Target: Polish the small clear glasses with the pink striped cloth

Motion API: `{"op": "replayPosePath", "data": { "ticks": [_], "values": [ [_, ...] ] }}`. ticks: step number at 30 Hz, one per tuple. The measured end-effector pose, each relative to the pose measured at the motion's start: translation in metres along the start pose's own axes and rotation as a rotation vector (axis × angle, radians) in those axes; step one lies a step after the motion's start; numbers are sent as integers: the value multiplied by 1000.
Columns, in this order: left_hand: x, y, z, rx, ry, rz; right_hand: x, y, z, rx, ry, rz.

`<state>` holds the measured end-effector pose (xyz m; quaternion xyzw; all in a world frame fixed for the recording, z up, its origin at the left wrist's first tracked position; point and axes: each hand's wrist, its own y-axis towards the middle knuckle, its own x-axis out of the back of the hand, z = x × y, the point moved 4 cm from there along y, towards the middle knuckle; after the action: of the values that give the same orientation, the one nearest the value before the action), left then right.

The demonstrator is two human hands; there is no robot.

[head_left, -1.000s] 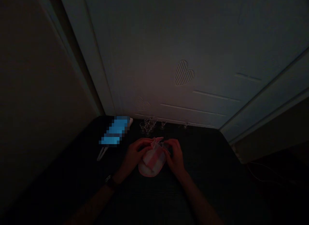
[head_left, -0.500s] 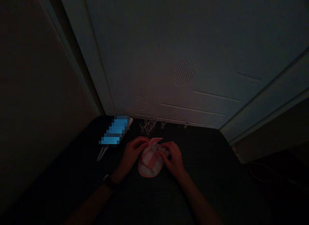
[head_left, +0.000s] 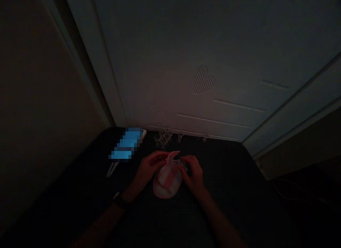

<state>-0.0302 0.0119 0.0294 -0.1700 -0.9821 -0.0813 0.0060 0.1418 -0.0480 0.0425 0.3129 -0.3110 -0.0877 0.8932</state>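
Observation:
Dim light makes fine details hard to see. My left hand (head_left: pixel 149 167) pinches the upper left part of a pink-and-white cloth (head_left: pixel 167 184), whose lower end hangs down rounded in front. A folded pink corner sticks up past my fingertips. In my right hand (head_left: pixel 195 172), between thumb and fingers, is a small clear glass (head_left: pixel 181 164) at the cloth's upper right edge. Its base end, toward the cloth, is partly covered. Behind my hands stands a cluster of similar small clear glasses (head_left: pixel 163 137), with another single glass (head_left: pixel 180 137) just right of it.
A lit phone (head_left: pixel 127 143) with a blurred screen lies at the back left, a white cable (head_left: pixel 113 168) beside it. One more small clear item (head_left: pixel 205 138) stands farther right. A white panel with heart reliefs (head_left: pixel 203 80) rises behind the dark table (head_left: pixel 170 223).
The glass in my right hand has turned slightly and shows more clearly. The cloth has shifted a little down and right, and its pink corner points up more.

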Motion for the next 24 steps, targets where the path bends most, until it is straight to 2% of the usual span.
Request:
{"op": "replayPosePath", "data": {
  "ticks": [10, 17, 24],
  "values": [
    [3, 3, 5, -10, 169, 29, 2, 1, -2, -36, 49, -14],
    [6, 5, 0, 31, 130, 11, -6, 2, -7, -101, 18, 87],
    [4, 3, -1, 77, 48, 47, -6, 1, -7, -90, -16, 93]
  ]
}}
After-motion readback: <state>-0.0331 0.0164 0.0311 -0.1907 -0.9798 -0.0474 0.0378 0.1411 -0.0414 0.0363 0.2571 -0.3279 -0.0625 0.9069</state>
